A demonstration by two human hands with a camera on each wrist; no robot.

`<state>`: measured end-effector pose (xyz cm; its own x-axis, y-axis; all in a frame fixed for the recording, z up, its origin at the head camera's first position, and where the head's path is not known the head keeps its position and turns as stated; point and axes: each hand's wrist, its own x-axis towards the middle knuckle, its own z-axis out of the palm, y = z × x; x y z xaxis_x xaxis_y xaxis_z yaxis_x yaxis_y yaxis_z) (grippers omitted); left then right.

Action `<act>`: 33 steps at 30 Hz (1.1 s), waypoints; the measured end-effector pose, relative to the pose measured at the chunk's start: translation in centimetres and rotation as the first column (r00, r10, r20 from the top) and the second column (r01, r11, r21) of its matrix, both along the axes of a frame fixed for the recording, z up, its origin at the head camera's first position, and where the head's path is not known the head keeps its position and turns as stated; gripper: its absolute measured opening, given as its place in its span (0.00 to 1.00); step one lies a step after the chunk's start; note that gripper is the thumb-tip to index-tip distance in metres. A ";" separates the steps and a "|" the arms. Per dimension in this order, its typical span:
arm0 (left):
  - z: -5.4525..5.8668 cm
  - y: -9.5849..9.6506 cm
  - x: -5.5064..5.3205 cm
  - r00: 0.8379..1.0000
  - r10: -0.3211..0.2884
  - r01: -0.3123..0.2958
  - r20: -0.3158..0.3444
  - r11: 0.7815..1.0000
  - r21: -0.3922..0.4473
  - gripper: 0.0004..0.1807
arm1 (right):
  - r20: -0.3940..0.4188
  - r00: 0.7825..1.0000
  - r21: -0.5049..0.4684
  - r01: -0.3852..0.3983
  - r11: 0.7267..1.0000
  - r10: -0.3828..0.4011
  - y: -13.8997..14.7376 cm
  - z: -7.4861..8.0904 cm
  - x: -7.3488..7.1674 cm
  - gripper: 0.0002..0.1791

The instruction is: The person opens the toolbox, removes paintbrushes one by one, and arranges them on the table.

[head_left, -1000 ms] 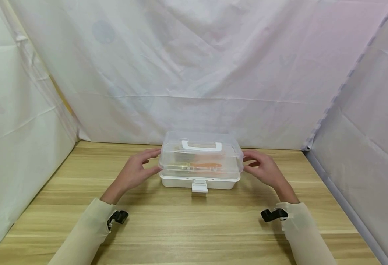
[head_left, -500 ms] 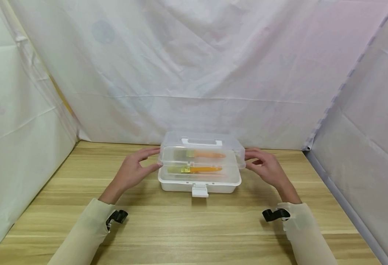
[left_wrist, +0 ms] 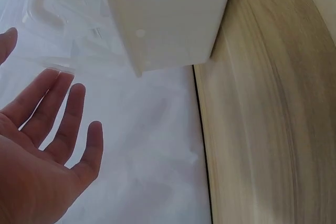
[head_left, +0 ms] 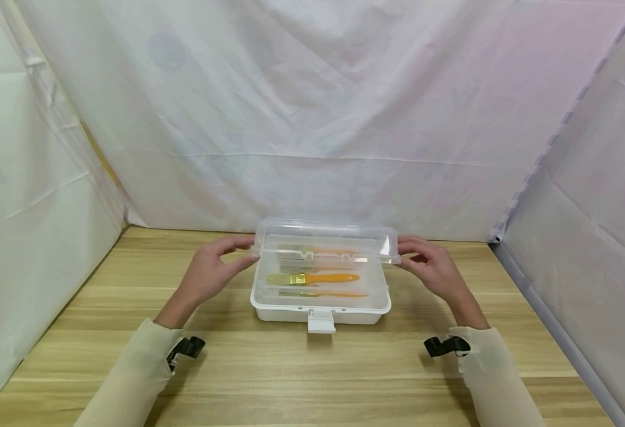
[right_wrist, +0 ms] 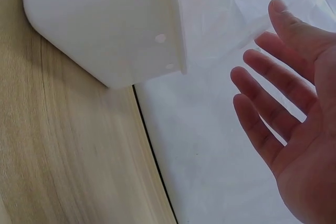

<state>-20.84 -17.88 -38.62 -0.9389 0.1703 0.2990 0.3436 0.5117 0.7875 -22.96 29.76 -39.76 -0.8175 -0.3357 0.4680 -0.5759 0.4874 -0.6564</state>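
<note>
A white plastic box stands on the table, its clear lid partly raised and tilted back. My left hand touches the lid's left end, thumb near its front edge and fingers toward the rear. At the right end, my right hand touches the lid in a mirrored pose. Both wrist views show fingers extended and spread. Inside the box lie a broad orange-handled paintbrush and a thinner orange-handled paintbrush; more orange handles show blurred through the lid. A white latch hangs down in front.
The box is near the rear of a wood-grain table. White cloth walls rise behind and on both sides. A black wrist mount sits at the left sleeve, and another black mount at the right.
The lid has swung up and back from nearly closed, with both hands at its ends. The brushes now show plainly. The box's front edge sits lower in the head view.
</note>
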 end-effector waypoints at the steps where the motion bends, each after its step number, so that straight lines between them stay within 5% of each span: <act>1: 0.1 0.0 0.1 1.000 0.011 -0.011 0.000 1.000 0.001 0.21 | 0.000 1.000 0.001 0.005 1.000 -0.005 -0.1 0.1 0.1 0.14; 14: 1.4 0.6 0.9 0.994 0.104 -0.105 0.018 0.992 0.066 0.20 | 0.070 0.998 -0.089 0.017 0.996 -0.010 -0.7 0.9 0.7 0.09; 22: 2.0 1.1 1.5 0.996 0.076 -0.081 0.054 0.992 0.097 0.18 | 0.108 0.994 -0.126 0.007 0.992 0.007 -1.6 1.4 1.1 0.08; 33: 0.4 0.8 0.9 0.997 0.003 -0.013 0.080 0.992 0.125 0.16 | 0.199 0.980 -0.203 0.024 0.979 0.018 -2.3 0.8 0.8 0.15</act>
